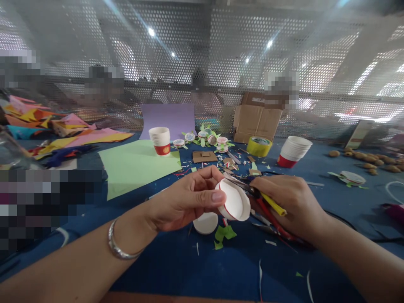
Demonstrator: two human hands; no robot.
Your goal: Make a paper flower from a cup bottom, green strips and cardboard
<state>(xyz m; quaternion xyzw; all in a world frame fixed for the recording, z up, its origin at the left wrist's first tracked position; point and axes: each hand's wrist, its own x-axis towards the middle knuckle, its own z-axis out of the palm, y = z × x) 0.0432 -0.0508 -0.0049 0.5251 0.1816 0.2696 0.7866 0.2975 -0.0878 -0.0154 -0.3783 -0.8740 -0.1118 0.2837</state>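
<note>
Far left: a heap of coloured paper sheets (47, 126) lies at the upper left of the blue table (189, 269), with a pale green sheet (135, 166) just to its right.
Left hand: the left hand (186, 200), bracelet (118, 248) on its wrist, sits at frame centre, thumb and fingers closed around the cut cup piece (235, 202).
Cut cup piece: a white paper cup bottom with a red band, held just right of centre above the table; its flat round base faces the camera and tilts toward the lower right, so its short axis runs from upper left to lower right.
Below it: a white paper disc (205, 223) and green scraps (224, 233) lie on the table, near but apart from the hands.
Right hand: the right hand (293, 206) is curled tight around scissors (268, 204) with red and yellow handles; the blades point left and up and meet the cup piece's upper rim.
Back row: a red-and-white paper cup (160, 141) stands upright at upper centre, then small decorated discs (206, 139), a yellow tape roll (259, 146), a cardboard box (257, 118) and a leaning stack of cups (293, 151).
Far right: brown round bits (369, 160) are scattered at the table's edge.
</note>
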